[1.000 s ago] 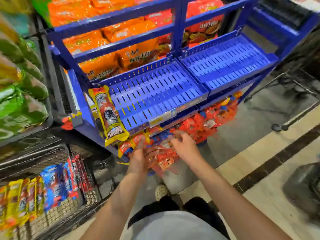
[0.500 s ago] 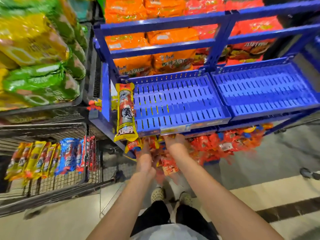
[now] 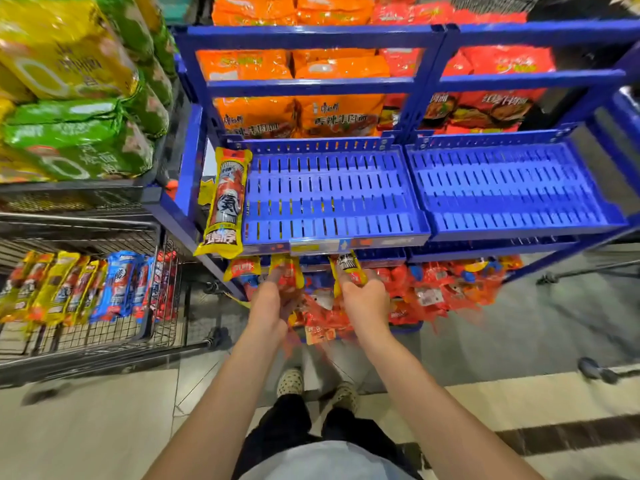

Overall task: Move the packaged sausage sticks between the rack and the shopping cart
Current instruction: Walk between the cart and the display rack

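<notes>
Nearest, the left hand [image 3: 268,303] has its fingers curled round a red-and-yellow sausage pack [image 3: 284,271], and the right hand [image 3: 365,301] grips a yellow-ended sausage pack [image 3: 346,268]. Motion blur hides whether either hand holds more than one. A second ago both hands were down among the heap of red sausage packs [image 3: 450,289] on the bottom shelf. Now each has lifted a pack to just below the front lip of the slotted tray [image 3: 332,188], so the pick looks done and the carry begun. To the left stands the shopping cart [image 3: 104,341], with a row of sausage packs [image 3: 69,289] already in it. A long yellow sausage pack [image 3: 225,202] lies unmoved on the tray's left edge. Behind, the blue rack [image 3: 311,31] holds orange noodle bags [image 3: 332,116].
</notes>
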A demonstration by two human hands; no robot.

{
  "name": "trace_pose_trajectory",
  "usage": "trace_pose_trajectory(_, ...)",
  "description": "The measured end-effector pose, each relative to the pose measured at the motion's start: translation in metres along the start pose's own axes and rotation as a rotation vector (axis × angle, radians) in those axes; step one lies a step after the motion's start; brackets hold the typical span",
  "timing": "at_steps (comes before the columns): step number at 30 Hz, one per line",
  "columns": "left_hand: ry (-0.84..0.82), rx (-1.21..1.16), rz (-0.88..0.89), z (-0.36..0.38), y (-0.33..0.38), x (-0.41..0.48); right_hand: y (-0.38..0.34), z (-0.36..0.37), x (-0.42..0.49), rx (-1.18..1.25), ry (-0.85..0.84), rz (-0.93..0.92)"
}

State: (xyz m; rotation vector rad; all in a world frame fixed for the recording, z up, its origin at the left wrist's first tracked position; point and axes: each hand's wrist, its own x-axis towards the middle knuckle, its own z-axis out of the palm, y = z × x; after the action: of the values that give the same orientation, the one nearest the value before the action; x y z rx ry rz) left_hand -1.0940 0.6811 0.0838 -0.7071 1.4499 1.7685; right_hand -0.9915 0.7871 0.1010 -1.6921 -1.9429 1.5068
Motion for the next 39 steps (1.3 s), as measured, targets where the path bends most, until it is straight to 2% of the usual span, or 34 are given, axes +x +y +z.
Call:
trace_pose_trajectory(5, -0.042, -0.091, 0.017, 0.003, 0.005, -0.002, 0.007, -0.016, 0.000, -0.007, -0.060, -0.026)
trace_pose_trajectory(11, -0.164, 0.173, 0.002, -0.005, -0.012, -0.026, 0.031, -0.028, 0.005, -0.009, -0.332, 0.019)
trace_pose_trajectory(15, -0.252, 0.321, 0.020, -0.019, -0.019, -0.039, 0.054, -0.034, 0.000, -0.060, -0.456, 0.062)
trace_pose_trajectory(18, -0.239, 0.327, 0.031, -0.029, -0.028, -0.048, 0.062, -0.044, -0.010, -0.071, -0.542, 0.092)
trace_pose_trajectory(23, -0.231, 0.470, 0.073, -0.060, -0.052, -0.060, 0.082, -0.046, -0.016, -0.061, -0.602, 0.063)
trace_pose_trajectory(27, -0.208, 0.375, 0.087, -0.089, -0.070, -0.072, 0.102, -0.037, -0.019, -0.200, -0.658, 0.015)
trace_pose_trajectory(32, -0.182, 0.276, 0.046, -0.163, -0.096, -0.085, 0.110, -0.012, -0.040, -0.359, -0.795, -0.039)
trace_pose_trajectory(36, -0.066, 0.211, 0.071, -0.220, -0.104, -0.104, 0.098, 0.031, -0.064, -0.504, -0.863, -0.117)
trace_pose_trajectory(39, -0.056, 0.162, 0.118, -0.269, -0.105, -0.124, 0.087, 0.077, -0.086, -0.636, -0.929, -0.238)
